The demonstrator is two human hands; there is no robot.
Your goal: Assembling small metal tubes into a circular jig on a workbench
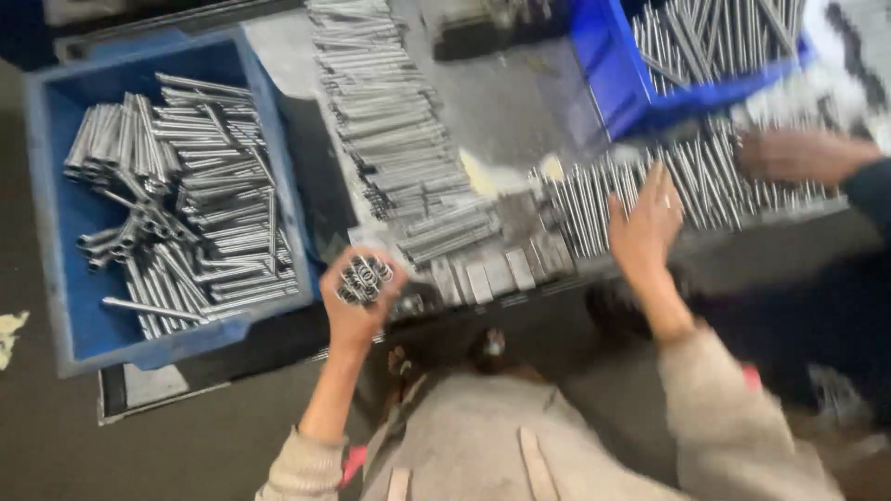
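Observation:
My left hand is closed around a bundle of short metal tubes, their round ends facing up, just right of a blue bin. My right hand has its fingers spread and rests on a row of metal tubes laid side by side on the work surface. It grips nothing.
The blue bin at left holds several loose metal tubes. A long stack of tubes runs up the middle. A second blue bin of tubes stands at top right. Another person's hand reaches in from the right.

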